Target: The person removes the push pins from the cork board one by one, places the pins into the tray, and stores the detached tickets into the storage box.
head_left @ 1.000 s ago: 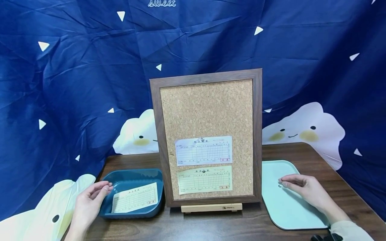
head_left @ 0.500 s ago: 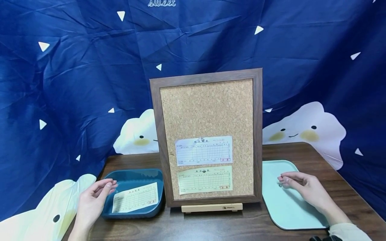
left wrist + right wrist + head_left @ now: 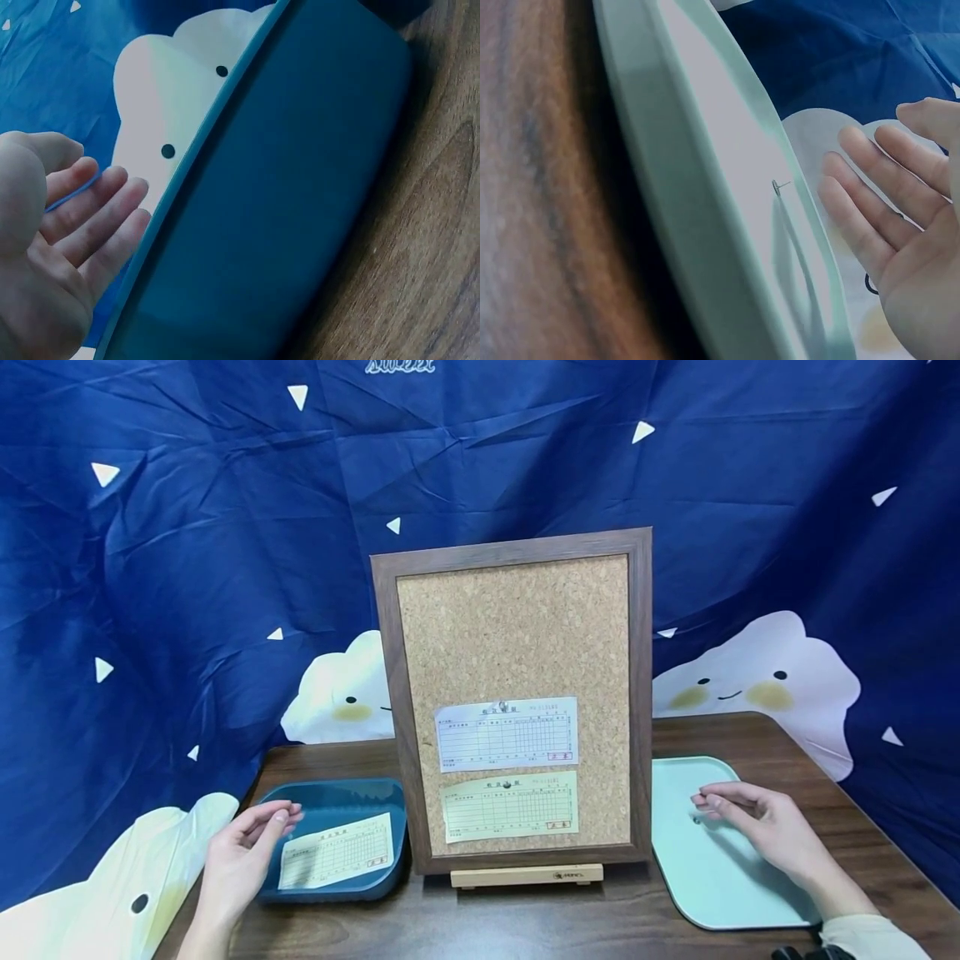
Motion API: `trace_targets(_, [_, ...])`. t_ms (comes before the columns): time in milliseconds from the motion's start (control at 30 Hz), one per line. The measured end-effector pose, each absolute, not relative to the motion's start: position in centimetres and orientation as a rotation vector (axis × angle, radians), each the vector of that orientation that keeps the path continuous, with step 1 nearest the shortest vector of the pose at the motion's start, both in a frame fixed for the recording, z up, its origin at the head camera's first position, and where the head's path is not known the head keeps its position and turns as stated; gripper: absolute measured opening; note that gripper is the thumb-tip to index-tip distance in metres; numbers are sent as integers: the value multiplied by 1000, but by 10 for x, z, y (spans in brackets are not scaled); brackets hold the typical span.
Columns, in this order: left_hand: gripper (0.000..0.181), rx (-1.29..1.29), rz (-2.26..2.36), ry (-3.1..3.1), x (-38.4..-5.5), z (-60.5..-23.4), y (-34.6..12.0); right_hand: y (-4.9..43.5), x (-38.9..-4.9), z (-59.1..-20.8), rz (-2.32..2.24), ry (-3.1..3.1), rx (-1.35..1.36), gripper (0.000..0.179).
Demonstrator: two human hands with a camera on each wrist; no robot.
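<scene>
Over the left side of a dark blue bin (image 3: 330,792), my left hand (image 3: 243,856) hovers with its fingers loosely bent and nothing held. A pale yellow receipt slip (image 3: 337,852) lies inside that bin. On the right, my right hand (image 3: 772,831) hangs above a mint green tray (image 3: 742,885), fingers relaxed. A small push pin (image 3: 777,187) lies on the tray just below the fingertips, its needle showing in the right wrist view. Between the hands stands a framed cork board (image 3: 517,635). A white receipt slip (image 3: 506,739) and a yellow-green one (image 3: 510,818) are pinned to it.
The cork board leans on a light wooden stand (image 3: 525,877) on the brown wooden table (image 3: 555,927). A blue curtain (image 3: 510,452) with white clouds hangs right behind. The tray's left edge lies close beside the board's frame.
My left hand has drifted right, further over the bin. The right fingertips have lifted a little from the push pin. Board and slips stay as they were.
</scene>
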State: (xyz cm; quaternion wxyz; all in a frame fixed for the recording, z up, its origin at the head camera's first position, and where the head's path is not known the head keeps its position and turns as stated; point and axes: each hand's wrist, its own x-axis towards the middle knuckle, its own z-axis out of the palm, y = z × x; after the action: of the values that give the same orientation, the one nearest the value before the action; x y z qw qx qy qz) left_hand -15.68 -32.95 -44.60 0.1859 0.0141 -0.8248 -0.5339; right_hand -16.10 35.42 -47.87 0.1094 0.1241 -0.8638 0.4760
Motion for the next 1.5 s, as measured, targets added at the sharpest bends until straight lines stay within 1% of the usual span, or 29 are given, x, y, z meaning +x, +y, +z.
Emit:
trace_targets(267, [24, -52, -1499, -2295, -157, -446, -323, 352, -162, -476, 1329, -2522, 376, 22])
trace_targets(767, [23, -100, -1508, -2296, -161, -443, -311, 343, -162, -468, 1335, -2475, 426, 19])
trace_targets(1133, [24, -77, -1447, -2354, -161, -438, -308, 335, -161, -459, 1306, -2425, 443, 15])
trace_targets(1500, [24, -117, -1425, -2375, -163, -434, -303, 329, -160, -451, 1290, -2392, 474, 16])
